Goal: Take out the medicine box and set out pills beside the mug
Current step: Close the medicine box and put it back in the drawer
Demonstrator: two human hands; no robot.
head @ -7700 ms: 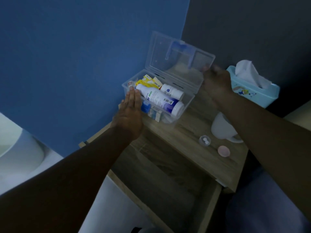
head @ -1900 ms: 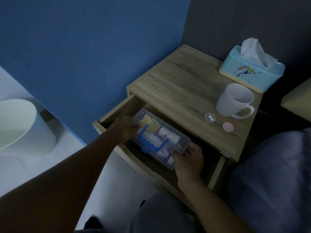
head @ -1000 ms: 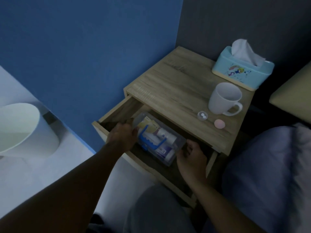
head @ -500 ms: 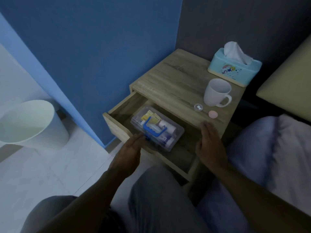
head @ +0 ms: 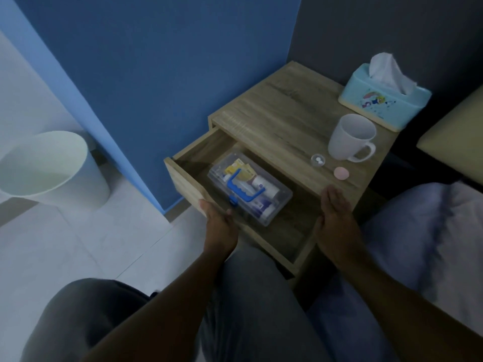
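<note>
The clear medicine box (head: 271, 202) with a blue handle lies shut inside the open wooden drawer (head: 183, 181) of the nightstand. A white mug (head: 349, 138) stands on the nightstand top. Beside it sit a small clear cup with white pills (head: 317, 160) and a pink round lid (head: 341, 173). My left hand (head: 219, 223) rests flat against the drawer's front edge, fingers together, holding nothing. Over the drawer's right front corner my right hand (head: 335, 218) is flat with its fingers apart, touching the nightstand's edge and empty.
A light blue tissue box (head: 384, 100) stands at the back right of the nightstand top (head: 282, 113). A white waste bin (head: 49, 168) is on the floor to the left. Blue wall behind, bed (head: 423, 231) to the right, my knees below.
The box went from the nightstand top, open, into the drawer, shut. Both hands let go of it and drew back to the drawer's front edge. The camera pulled back.
</note>
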